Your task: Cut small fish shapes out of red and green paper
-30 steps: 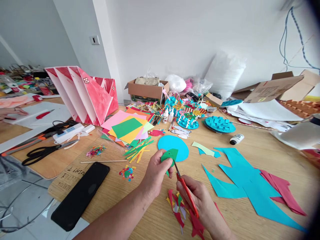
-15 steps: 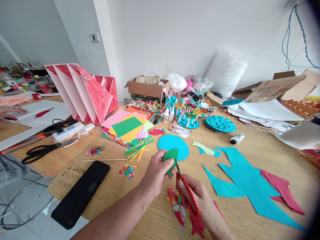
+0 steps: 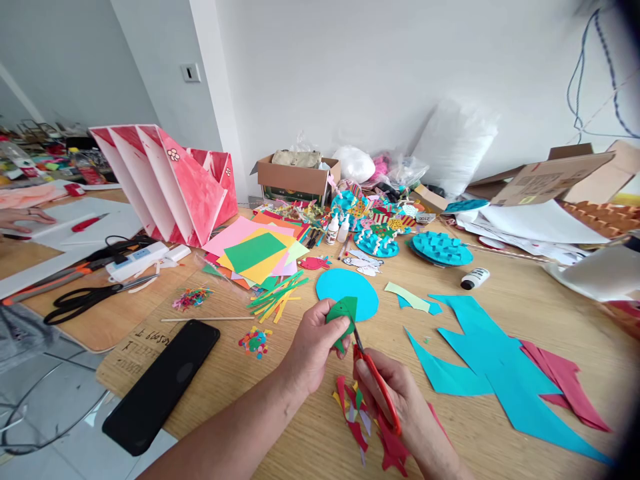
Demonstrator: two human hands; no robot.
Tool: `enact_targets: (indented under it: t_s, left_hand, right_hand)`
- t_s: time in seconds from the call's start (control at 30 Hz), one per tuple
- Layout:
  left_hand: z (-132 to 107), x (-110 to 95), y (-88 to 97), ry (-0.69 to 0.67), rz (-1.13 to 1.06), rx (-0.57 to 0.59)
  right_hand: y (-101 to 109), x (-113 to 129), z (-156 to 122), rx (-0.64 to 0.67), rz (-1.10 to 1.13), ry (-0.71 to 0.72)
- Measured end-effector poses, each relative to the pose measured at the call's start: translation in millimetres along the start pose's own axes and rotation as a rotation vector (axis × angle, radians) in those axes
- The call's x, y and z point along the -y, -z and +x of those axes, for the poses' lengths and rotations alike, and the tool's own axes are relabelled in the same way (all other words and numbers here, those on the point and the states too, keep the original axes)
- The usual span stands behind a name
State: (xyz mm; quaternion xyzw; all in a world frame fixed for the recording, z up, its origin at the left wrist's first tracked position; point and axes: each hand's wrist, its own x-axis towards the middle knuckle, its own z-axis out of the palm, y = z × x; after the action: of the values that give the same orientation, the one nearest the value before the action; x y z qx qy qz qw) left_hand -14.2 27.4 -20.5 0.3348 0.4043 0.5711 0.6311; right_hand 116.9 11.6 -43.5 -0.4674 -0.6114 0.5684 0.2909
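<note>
Pinched between the thumb and fingers of my left hand (image 3: pixel 317 340) is a small piece of green paper (image 3: pixel 345 309) with a curved outline. My right hand (image 3: pixel 393 390) grips the red handles of a pair of scissors (image 3: pixel 375 375). The scissor blades meet the green paper's right edge. Behind the paper lies a blue paper disc (image 3: pixel 345 287), partly covered by it. Below my hands, red, yellow, green and purple paper scraps (image 3: pixel 356 420) are scattered on the wooden table (image 3: pixel 240 413).
At left lie a black phone (image 3: pixel 165 387), black scissors (image 3: pixel 83 303) and a stack of coloured paper (image 3: pixel 255 253). Large blue offcuts (image 3: pixel 495 353) spread at right. White glue bottles (image 3: pixel 333 230) stand farther back. Another person's hand (image 3: pixel 25 218) rests at far left.
Hardly anything differs. The scissors and my right hand have shifted very slightly at the green paper's edge, while my left hand keeps its hold.
</note>
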Motion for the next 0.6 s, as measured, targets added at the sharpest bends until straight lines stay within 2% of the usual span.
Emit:
enact_targets:
  t_s: [0.3, 0.6]
  left_hand:
    - [1.4, 3.6, 3.3, 0.023, -0.07, 0.07]
    - [2.1, 4.5, 4.1, 0.048, -0.115, 0.068]
  right_hand:
    - [-0.3, -3.6, -1.3, -0.002, 0.036, -0.003]
    - [2.1, -5.1, 1.3, 0.036, 0.076, 0.008]
